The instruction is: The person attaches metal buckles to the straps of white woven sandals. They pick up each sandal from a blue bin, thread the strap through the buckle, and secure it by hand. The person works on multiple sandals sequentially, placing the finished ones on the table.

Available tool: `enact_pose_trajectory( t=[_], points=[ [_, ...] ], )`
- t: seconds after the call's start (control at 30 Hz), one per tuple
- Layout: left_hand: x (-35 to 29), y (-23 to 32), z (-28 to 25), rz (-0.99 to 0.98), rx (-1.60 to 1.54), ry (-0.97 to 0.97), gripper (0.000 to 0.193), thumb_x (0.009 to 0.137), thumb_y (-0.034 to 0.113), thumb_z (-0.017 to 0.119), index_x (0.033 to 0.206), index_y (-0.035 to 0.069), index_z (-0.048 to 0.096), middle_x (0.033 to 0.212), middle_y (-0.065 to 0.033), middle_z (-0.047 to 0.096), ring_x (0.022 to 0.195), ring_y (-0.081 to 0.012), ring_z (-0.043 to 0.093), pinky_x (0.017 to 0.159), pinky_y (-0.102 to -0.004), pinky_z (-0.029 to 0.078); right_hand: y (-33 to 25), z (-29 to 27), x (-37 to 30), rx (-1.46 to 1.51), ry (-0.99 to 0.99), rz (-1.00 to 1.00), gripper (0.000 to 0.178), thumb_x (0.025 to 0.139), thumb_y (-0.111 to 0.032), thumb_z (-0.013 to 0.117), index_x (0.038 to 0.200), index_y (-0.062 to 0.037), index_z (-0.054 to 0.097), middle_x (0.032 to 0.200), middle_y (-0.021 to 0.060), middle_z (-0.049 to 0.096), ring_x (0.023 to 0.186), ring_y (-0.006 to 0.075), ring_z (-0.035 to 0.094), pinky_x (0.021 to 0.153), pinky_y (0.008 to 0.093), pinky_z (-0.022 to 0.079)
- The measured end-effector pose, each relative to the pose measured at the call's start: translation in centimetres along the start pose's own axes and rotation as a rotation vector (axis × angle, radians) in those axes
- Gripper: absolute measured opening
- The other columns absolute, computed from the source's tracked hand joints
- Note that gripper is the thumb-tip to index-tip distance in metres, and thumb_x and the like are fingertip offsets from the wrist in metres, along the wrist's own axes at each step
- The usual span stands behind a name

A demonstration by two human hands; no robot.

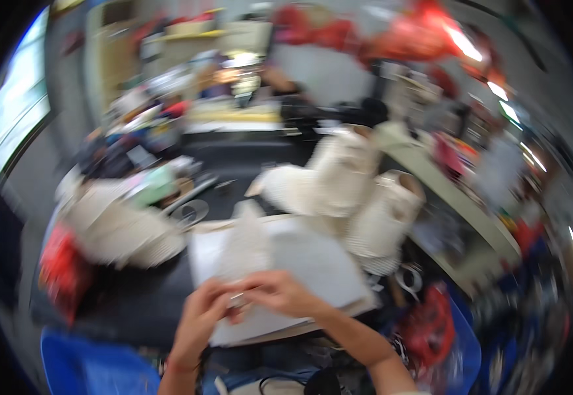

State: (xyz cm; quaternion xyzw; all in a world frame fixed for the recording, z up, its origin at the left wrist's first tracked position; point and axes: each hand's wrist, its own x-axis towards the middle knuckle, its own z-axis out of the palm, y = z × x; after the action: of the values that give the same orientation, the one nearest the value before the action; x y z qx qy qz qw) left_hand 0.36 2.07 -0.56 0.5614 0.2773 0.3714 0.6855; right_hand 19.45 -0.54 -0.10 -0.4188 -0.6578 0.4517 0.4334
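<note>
Fingers of our left hand are narrowed around a small shiny object, too blurred to identify, above the white paper sheets. Our right hand meets it there, fingers bent close together; we cannot tell whether it grips too. Just beyond our hands, a whitish textured strip shows over the sheets, near the hollow-cored white rolls.

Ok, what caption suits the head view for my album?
Left hand and right hand meet around a small blurred thing above white sheets, near white textured rolls.
</note>
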Motion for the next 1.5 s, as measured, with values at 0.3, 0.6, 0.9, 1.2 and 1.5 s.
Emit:
enact_pose_trajectory(
  t=[0.3,0.6,0.9,1.2,1.5],
  points=[
    [0.8,-1.6,0.2,0.031,-0.093,0.158,0.011,0.094,0.010,0.045,0.100,0.002,0.051,0.066,-0.0025,0.054,0.049,-0.0039,0.047,0.043,-0.0154,0.036,0.1,1.1,-1.0,-0.553,0.203,-0.386,0.025,0.081,-0.018,0.061,0.102,-0.0049,0.057,0.084,0.0107,0.055,0.078,0.0293,0.056,0.069,0.0383,0.043],
    [-0.2,-0.4,1.2,-0.094,-0.243,0.096,0.015,0.093,0.009,0.044,0.106,0.002,0.046,0.067,-0.0049,0.056,0.052,-0.0073,0.049,0.047,-0.0182,0.040,-0.3,1.8,-1.4,-0.694,0.343,-0.552,0.036,0.072,-0.003,0.064,0.108,-0.0038,0.059,0.084,0.0072,0.056,0.075,0.0248,0.055,0.064,0.0340,0.044],
    [-0.8,0.0,0.6,-0.238,-0.195,-0.010,0.012,0.094,0.014,0.049,0.101,0.004,0.047,0.071,-0.0059,0.058,0.053,-0.0092,0.052,0.049,-0.0202,0.042,-0.7,0.5,-1.5,-0.406,0.081,-0.397,0.032,0.075,-0.011,0.071,0.103,-0.0041,0.057,0.070,0.0071,0.057,0.062,0.0212,0.057,0.056,0.0281,0.043],
    [-0.5,0.2,3.4,0.064,-0.223,0.000,0.029,0.094,0.009,0.048,0.121,-0.001,0.052,0.089,-0.0094,0.063,0.076,-0.0120,0.062,0.066,-0.0228,0.050,-5.7,-0.9,-1.4,-0.470,0.153,-0.164,0.042,0.072,-0.021,0.075,0.104,-0.0056,0.052,0.084,0.0076,0.058,0.075,0.0208,0.055,0.066,0.0317,0.044],
    [-0.6,1.0,5.2,0.154,-0.120,0.223,0.027,0.091,0.008,0.053,0.116,-0.004,0.054,0.084,-0.0120,0.066,0.071,-0.0151,0.065,0.060,-0.0246,0.055,-4.4,1.6,-1.9,-0.900,0.411,-0.598,0.037,0.071,0.000,0.068,0.107,-0.0010,0.058,0.095,0.0105,0.057,0.079,0.0234,0.054,0.065,0.0332,0.046]
  ],
)
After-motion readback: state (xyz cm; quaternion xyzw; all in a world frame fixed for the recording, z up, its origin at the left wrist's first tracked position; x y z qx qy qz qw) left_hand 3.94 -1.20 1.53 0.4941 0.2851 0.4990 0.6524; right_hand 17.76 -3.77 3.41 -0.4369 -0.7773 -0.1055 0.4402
